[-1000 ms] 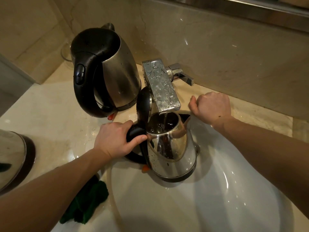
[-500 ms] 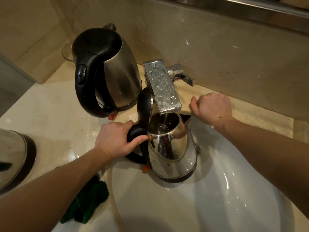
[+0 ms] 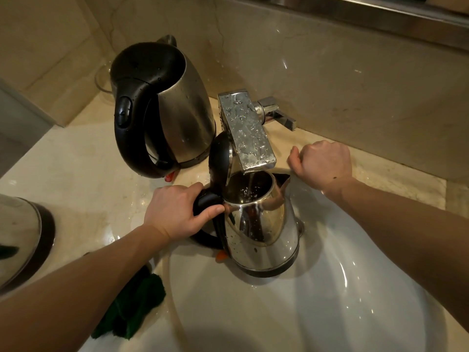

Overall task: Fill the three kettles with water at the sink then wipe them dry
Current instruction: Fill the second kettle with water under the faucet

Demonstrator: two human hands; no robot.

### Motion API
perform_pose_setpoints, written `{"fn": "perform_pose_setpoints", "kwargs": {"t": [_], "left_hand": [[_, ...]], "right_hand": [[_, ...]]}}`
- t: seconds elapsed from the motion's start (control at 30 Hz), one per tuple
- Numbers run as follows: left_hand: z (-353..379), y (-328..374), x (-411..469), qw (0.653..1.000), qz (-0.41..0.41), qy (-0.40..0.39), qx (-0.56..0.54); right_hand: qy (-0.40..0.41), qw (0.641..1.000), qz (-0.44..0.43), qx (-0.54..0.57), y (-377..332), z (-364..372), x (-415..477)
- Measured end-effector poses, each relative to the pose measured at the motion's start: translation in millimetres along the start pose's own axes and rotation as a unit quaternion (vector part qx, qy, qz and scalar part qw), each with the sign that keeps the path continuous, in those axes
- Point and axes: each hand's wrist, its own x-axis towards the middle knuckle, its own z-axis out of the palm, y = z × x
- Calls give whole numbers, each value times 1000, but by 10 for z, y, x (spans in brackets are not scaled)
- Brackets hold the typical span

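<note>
Polished steel with a black base and handle, the small kettle point(image 3: 261, 232) stands upright inside the white sink point(image 3: 342, 313), at the basin's far-left edge. Its long axis runs vertically. The spout points away and to the right, toward the wall; the handle point(image 3: 205, 199) faces left, toward the person. Its black lid point(image 3: 219, 158) is hinged open and stands nearly vertical on the handle side. The square chrome faucet point(image 3: 247, 133), beaded with droplets, reaches over the open mouth, and a thin stream of water point(image 3: 250, 184) falls into the kettle.

The left hand point(image 3: 175, 212) sits directly to the kettle's left, fingers wrapped over the top of the handle, thumb lying along it toward the rim. The right hand point(image 3: 322, 163) is beyond and to the right of the spout, near it but apart, curled into a loose fist with its knuckles on the counter point(image 3: 76, 174) at the sink's rim; nothing shows in its grip.

Behind and to the left, the tall kettle point(image 3: 182, 118) stands upright on the counter, lid closed, wet with drops, handle toward the person. A third kettle point(image 3: 17, 237) is cut off by the left edge. A dark green cloth point(image 3: 134, 306) lies crumpled on the counter by the sink's near-left rim, partly under the left forearm.
</note>
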Motion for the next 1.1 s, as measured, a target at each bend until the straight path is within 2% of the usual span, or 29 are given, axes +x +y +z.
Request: {"fn": "perform_pose_setpoints", "kwargs": {"t": [1.1], "left_hand": [[-5, -3, 4, 1000, -1, -4, -6]], "right_hand": [[6, 1000, -1, 0, 5, 10, 4]]}}
